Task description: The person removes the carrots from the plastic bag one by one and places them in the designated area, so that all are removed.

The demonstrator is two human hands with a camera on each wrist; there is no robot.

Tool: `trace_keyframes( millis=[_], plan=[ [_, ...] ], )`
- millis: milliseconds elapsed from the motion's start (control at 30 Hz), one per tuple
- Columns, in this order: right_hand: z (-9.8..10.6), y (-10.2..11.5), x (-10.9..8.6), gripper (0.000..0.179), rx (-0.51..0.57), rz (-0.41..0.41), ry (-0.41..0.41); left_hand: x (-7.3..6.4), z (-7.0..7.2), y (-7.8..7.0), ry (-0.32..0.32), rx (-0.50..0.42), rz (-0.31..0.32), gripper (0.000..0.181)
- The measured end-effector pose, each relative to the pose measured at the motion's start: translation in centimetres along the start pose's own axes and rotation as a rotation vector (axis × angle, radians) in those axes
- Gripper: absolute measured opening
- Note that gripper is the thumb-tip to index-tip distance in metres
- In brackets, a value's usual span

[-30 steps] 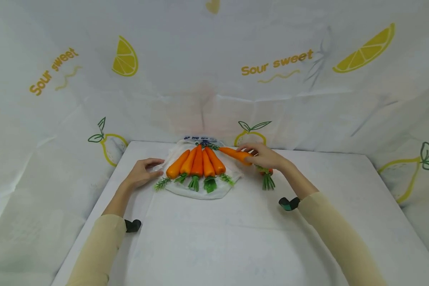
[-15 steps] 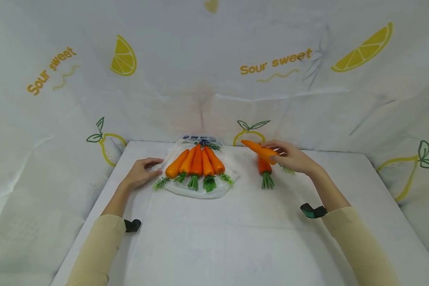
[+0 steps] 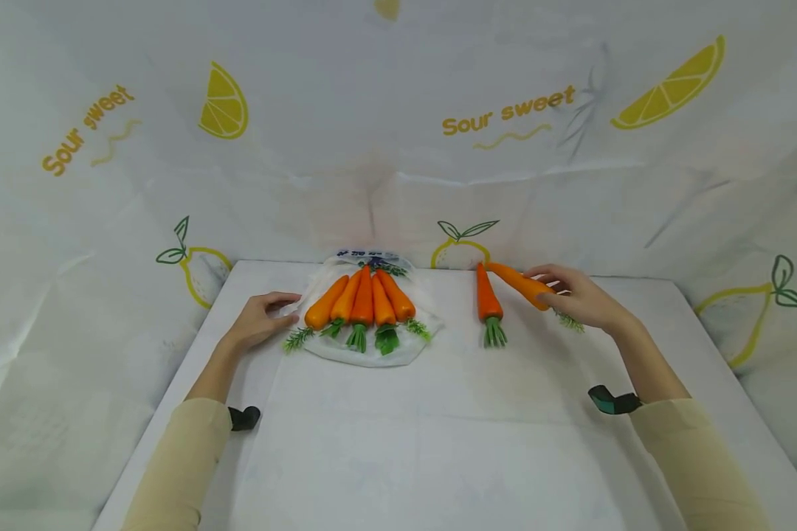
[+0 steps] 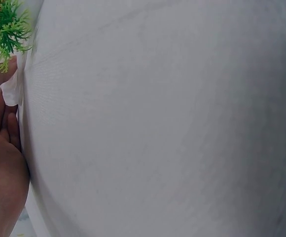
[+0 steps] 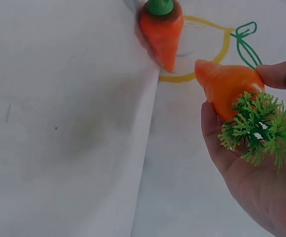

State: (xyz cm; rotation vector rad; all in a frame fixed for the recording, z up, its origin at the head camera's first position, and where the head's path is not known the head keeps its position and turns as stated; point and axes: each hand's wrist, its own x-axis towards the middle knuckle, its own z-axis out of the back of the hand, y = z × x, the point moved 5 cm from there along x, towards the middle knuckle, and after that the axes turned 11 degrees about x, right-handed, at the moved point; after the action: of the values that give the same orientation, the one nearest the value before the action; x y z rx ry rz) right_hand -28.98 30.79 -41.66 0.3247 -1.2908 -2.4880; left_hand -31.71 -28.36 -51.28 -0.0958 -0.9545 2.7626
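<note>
Hanging lemon-print cloth [image 3: 345, 140] (creased), white tabletop [image 3: 398, 450], right hand [image 3: 581, 299] gripping carrot [image 3: 519, 283].

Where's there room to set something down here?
Widest is the table front, between the sleeves; a narrower strip lies between the white cloth and the lone carrot. It's crowded on the cloth, with five carrots and the left hand at its edge, and where the right hand holds another carrot.

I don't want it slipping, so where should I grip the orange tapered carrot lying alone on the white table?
Probably pinch the carrot across its thick end, beside the green stems, from above and the near side; the far end narrows.
</note>
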Motion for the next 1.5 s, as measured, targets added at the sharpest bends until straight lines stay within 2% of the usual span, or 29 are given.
trace_keyframes(
  millis=[333,467,633,867,1200,1500],
  plan=[
    [-0.6,-3.1,0.6,0.043,-0.038,-0.072,-0.024,0.0,0.1,0.1,0.002,-0.011,0.017,0.045],
    [-1.2,-3.8,0.7,0.045,-0.036,-0.098,-0.008,0.1,0.0,0.2,0.004,-0.012,0.025,0.045],
    [-1.7,-4.3,0.9,0.046,-0.024,-0.093,-0.001,0.1,-0.1,0.3,0.004,-0.031,0.035,0.045],
    [-2.3,-4.6,1.4,0.046,-0.022,-0.094,-0.008,0.2,-0.1,0.3,-0.004,-0.028,0.026,0.044],
    [-3.2,-3.7,1.7,0.051,0.01,-0.091,0.035,0.0,-0.1,0.3,-0.001,-0.025,0.032,0.045],
    [-3.2,-3.1,1.9,0.05,0.014,-0.034,0.046,0.0,-0.1,0.3,-0.002,-0.017,0.027,0.045]
  ],
)
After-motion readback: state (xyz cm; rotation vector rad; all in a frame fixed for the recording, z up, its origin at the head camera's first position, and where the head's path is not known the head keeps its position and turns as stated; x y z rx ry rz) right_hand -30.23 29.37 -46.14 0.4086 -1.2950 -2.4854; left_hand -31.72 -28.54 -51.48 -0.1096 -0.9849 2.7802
